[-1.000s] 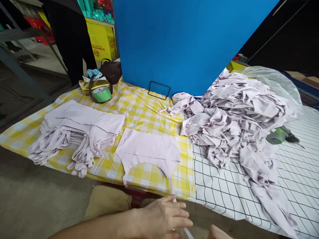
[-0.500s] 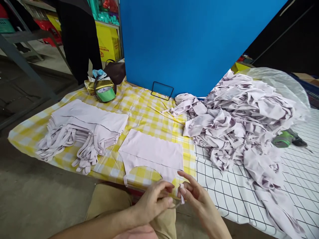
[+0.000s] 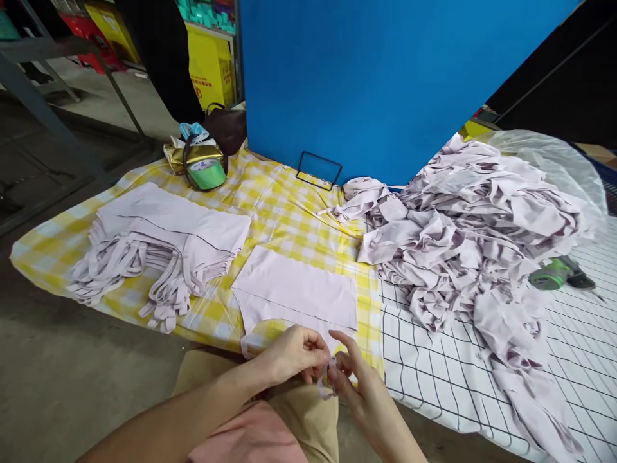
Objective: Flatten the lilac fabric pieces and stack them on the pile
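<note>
A pale lilac camisole (image 3: 299,289) lies flat on the yellow checked cloth, its strap side toward me. At the table's front edge, a thin strap (image 3: 324,387) hangs in a small loop between my hands. My right hand (image 3: 359,379) pinches it between thumb and fingers, the index finger stretched out. My left hand (image 3: 299,354) is closed at the strap's upper end, thumb against fingertips, touching or nearly touching the right one. To the left, a neat stack of camisoles (image 3: 173,218) lies with straps hanging toward me.
A loose heap of lilac garments (image 3: 482,212) covers the right side, beside a green-and-black tool (image 3: 554,275). A blue board (image 3: 376,83) stands at the back, near a wire frame (image 3: 318,170). Green tape (image 3: 207,173) sits back left. A person in dark trousers (image 3: 159,58) stands beyond.
Both hands have moved slightly left and come together at the strap. My left fingers, apart from it before, now close at its end. The view has shifted a little.
</note>
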Motion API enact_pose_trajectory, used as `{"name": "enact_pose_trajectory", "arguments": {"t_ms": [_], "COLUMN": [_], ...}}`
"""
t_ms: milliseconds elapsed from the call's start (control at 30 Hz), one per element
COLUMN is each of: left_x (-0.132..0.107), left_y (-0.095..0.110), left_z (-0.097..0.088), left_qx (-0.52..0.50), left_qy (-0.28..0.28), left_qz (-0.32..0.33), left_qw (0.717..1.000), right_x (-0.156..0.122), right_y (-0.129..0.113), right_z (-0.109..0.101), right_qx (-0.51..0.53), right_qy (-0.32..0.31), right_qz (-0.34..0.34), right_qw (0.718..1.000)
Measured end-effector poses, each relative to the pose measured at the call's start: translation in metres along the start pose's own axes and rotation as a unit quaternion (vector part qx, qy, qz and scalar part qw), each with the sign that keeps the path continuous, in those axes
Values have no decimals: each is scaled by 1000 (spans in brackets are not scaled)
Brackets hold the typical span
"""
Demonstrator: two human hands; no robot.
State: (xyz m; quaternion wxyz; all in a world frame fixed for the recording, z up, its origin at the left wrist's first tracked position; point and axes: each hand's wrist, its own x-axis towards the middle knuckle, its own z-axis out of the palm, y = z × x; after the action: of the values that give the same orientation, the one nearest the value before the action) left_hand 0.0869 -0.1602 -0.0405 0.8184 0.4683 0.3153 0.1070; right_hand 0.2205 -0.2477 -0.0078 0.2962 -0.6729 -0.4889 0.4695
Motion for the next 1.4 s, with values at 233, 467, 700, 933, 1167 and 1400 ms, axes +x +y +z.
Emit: {"name": "enact_pose_trajectory", "arguments": {"t_ms": [233, 467, 700, 933, 1167, 1400], "left_x": [4, 6, 9, 34, 51, 53], "left_y": [0, 1, 11, 9, 9, 10], "left_z": [-1, 0, -8, -32, -41, -41], "left_qx": [49, 13, 51, 597, 753, 769], "left_qy": [55, 75, 37, 120, 36, 23], "left_qz": [-42, -70, -88, 224, 313, 336], "left_qw": [996, 995, 994, 761, 578, 543], "right_x": [4, 13, 21, 53, 78, 79], "right_y": [14, 17, 20, 23, 34, 32], "right_z": [11, 24, 16, -2, -7, -10], "right_qx": [-27, -168, -257, -100, 60, 105], "right_qy": [30, 133, 171, 194, 146, 134], "right_qz": [-32, -149, -237, -13, 62, 75], "right_qw": [999, 965, 921, 976, 986, 983]}}
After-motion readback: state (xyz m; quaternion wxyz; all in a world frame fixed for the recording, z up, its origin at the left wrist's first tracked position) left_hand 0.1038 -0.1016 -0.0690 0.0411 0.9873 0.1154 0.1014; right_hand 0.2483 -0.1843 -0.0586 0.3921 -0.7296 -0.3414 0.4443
